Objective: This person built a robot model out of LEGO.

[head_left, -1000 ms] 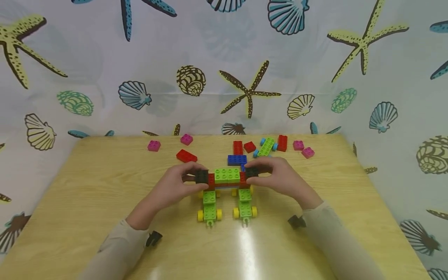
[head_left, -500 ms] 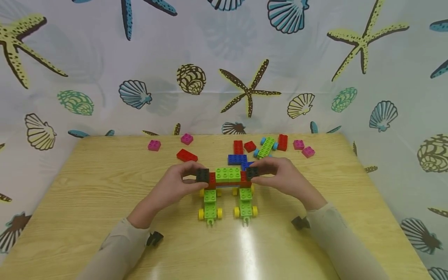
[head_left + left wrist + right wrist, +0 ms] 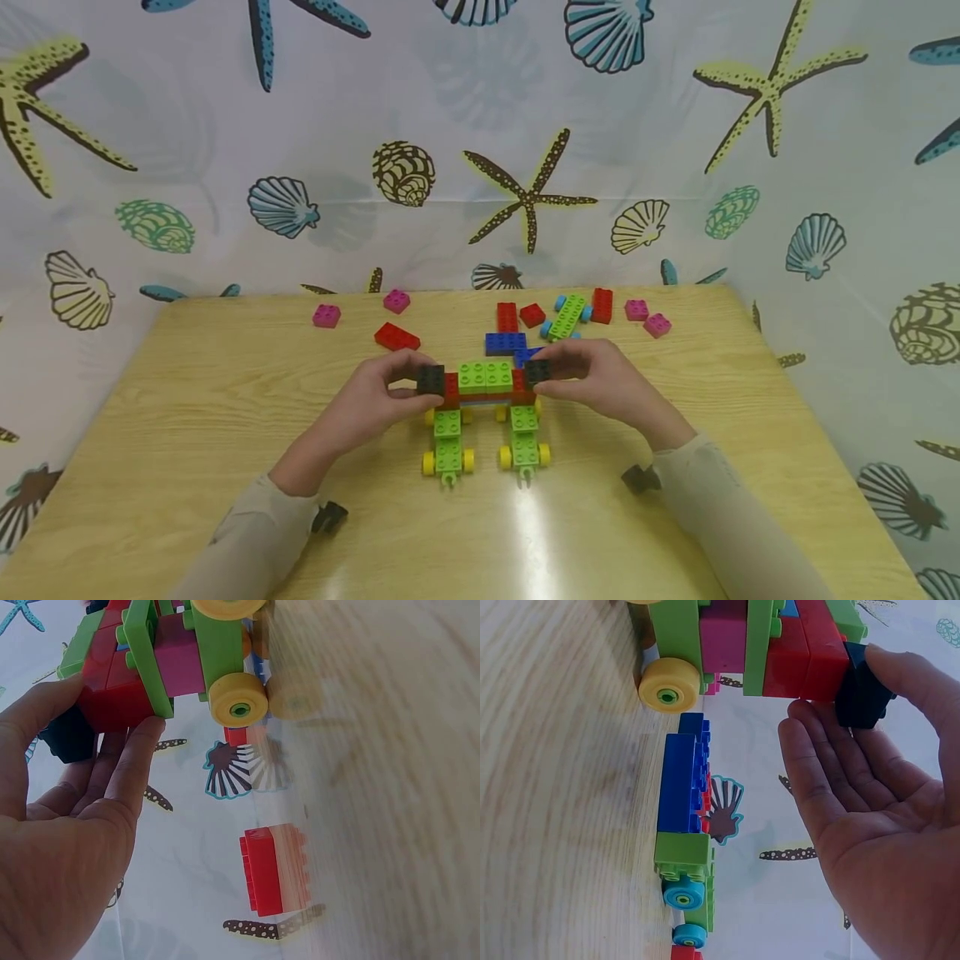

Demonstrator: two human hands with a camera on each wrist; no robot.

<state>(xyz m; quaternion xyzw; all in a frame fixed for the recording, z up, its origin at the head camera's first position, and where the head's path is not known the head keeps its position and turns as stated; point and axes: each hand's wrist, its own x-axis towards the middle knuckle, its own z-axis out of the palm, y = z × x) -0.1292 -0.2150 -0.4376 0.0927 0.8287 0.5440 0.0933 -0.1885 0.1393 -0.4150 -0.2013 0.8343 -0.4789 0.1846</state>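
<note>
A toy-brick structure stands on the table in the head view, on two light-green wheeled bases point(image 3: 448, 454) with yellow wheels. Red bricks point(image 3: 787, 667) and light-green bricks point(image 3: 485, 377) form its raised crosspiece. My left hand point(image 3: 375, 404) holds the black brick point(image 3: 431, 379) at the left end between thumb and fingers. At the right end, my right hand point(image 3: 603, 385) pinches another black brick point(image 3: 861, 686). Both black bricks sit against red ones. Magenta bricks point(image 3: 178, 656) show lower in the structure in the wrist views.
Behind the structure lie blue bricks point(image 3: 506, 343), red bricks point(image 3: 507, 317) and a light-green wheeled base point(image 3: 567, 317) with blue wheels. A red brick point(image 3: 397, 337) and magenta bricks point(image 3: 326, 316) are farther left. A patterned cloth point(image 3: 345, 233) hangs at the table's back edge.
Both hands keep their hold on the black bricks, with the structure almost still. More of a blue brick shows beside my right hand. The head view has shifted slightly.
</note>
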